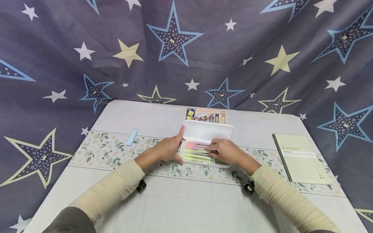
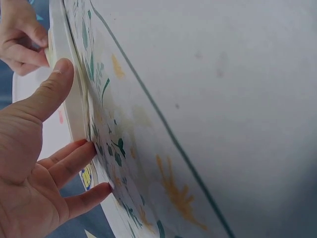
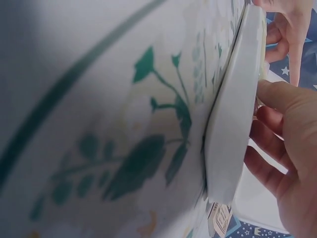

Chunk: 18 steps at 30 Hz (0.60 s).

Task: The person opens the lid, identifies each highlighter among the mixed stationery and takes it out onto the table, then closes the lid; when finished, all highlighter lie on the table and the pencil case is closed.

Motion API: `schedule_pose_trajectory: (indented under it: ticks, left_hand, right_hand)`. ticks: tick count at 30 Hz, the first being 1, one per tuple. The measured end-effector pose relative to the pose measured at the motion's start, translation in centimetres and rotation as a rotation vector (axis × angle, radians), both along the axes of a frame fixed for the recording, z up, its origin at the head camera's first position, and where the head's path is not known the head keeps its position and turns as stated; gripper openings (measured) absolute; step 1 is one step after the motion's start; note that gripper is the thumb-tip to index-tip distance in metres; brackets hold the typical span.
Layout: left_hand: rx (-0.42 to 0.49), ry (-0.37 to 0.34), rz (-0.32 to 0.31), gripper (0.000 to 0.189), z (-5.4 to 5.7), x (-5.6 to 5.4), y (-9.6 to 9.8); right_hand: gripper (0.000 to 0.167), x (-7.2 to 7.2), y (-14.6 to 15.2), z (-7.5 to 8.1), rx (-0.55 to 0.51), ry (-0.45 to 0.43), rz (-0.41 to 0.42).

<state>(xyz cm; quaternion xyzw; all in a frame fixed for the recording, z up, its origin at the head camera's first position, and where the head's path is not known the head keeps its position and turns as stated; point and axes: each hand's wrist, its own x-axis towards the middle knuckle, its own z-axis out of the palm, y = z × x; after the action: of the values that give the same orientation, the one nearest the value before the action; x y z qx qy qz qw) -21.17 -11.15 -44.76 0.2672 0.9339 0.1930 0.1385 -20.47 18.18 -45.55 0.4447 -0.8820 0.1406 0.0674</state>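
Note:
A white pencil case (image 1: 208, 131) lies on the table with its lid raised at the back. Inside its tray, a row of slim pastel pens (image 1: 193, 157) lies side by side, pink at the back and yellow-green at the front. My left hand (image 1: 169, 148) rests at the case's left end, thumb by the front corner and fingers extended. With curled fingers, my right hand (image 1: 224, 150) pinches a pale yellow pen at the right end of the row. In the right wrist view, the case's front wall (image 3: 233, 114) partly hides those fingertips.
Behind the case lies a printed card or booklet (image 1: 207, 113), partly covered by the lid. A light blue strip (image 1: 132, 137) sits to the left. A cream Gambit notebook (image 1: 301, 158) lies on the right. A floral band (image 1: 107, 152) crosses the white table (image 1: 186, 207).

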Motion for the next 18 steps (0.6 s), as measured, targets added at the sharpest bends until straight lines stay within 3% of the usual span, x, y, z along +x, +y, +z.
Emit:
schedule_pose_trajectory:
  ticks: [18]
  left_hand:
    - [0.012,-0.005,-0.003,0.155,-0.06,-0.06,-0.06]
  right_hand:
    - [0.022,0.05,0.01,0.12,-0.005,0.068,-0.011]
